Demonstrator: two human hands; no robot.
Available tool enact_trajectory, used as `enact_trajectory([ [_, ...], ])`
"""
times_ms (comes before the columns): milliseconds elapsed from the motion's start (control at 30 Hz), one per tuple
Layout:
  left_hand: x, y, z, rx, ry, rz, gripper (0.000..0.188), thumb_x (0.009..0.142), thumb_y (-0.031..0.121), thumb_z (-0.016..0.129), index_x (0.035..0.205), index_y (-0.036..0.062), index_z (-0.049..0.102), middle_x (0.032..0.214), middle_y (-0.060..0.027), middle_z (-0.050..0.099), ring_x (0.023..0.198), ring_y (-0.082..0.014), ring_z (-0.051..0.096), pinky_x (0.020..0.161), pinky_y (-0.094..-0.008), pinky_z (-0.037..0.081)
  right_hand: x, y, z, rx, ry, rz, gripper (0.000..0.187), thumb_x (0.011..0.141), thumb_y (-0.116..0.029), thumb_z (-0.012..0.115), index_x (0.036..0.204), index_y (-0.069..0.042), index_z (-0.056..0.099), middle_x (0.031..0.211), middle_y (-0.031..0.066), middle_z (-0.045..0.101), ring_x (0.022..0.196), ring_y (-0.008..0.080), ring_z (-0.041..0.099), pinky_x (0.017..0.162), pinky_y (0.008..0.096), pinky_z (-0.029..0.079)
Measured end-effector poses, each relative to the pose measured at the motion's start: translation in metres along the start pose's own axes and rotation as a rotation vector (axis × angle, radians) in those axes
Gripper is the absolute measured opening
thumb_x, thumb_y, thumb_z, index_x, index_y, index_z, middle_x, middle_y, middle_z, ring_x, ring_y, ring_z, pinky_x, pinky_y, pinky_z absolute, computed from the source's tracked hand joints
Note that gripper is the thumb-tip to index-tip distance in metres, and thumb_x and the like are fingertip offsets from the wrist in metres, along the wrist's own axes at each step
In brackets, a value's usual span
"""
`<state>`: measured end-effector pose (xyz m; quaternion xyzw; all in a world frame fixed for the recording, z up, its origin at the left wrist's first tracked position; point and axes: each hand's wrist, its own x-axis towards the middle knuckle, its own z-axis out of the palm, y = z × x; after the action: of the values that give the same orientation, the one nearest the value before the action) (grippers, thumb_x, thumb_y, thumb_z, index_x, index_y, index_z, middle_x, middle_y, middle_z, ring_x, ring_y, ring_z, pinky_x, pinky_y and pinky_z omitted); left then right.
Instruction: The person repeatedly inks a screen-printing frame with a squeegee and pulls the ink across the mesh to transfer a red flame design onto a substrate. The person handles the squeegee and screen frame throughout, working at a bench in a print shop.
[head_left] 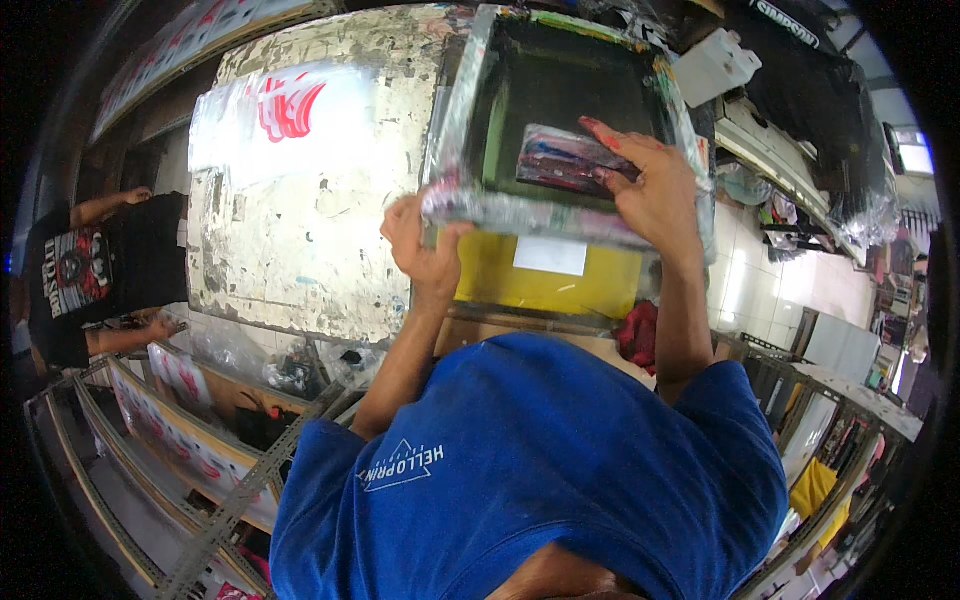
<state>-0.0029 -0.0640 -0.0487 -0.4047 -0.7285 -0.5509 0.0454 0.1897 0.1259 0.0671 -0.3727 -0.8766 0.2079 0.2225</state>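
A screen-printing frame (560,213) with a dark mesh lies in front of me, its near edge raised above a yellow board (485,275). My left hand (428,250) is closed around the frame's near left corner. My right hand (655,190) grips the right end of an ink-smeared squeegee (552,150), which rests inside the frame on the mesh. Red ink stains the fingertips of this hand. A small white rectangle (550,256) lies on the yellow board, partly under the raised edge.
Left of the frame stands a paint-spotted table (300,240) with a white sheet (285,115) bearing a red print. Another person (105,270) works at the far left. Metal racks (230,510) hold printed sheets at lower left. A red cloth (637,335) hangs near my right forearm.
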Motion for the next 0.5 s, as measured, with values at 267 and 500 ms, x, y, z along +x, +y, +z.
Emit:
enact_trajectory([
  [267, 0.1, 0.06, 0.03, -0.714, 0.07, -0.035, 0.045, 0.092, 0.013, 0.071, 0.13, -0.006, 0.058, 0.116, -0.0142, 0.065, 0.107, -0.0204, 0.059, 0.097, -0.0362, 0.045, 0.068, -0.038, -0.076, -0.186, 0.389, -0.355, 0.041, 0.075, -0.024, 0.069, 0.11, -0.004, 0.075, 0.087, 0.015, 0.075, 0.065, 0.0199, 0.066, 0.061, 0.0304, 0.05],
  [500, 0.018, -0.079, 0.057, 0.492, -0.047, -0.154, 0.063, 0.084, 0.036, 0.076, 0.129, -0.0035, 0.058, 0.126, -0.0211, 0.058, 0.116, -0.0396, 0.053, 0.098, -0.0503, 0.041, 0.136, -0.043, -0.112, -0.216, 0.28, -0.199, 0.045, 0.078, -0.03, 0.066, 0.115, -0.005, 0.073, 0.098, 0.0162, 0.075, 0.082, 0.0239, 0.07, 0.076, 0.0339, 0.054],
])
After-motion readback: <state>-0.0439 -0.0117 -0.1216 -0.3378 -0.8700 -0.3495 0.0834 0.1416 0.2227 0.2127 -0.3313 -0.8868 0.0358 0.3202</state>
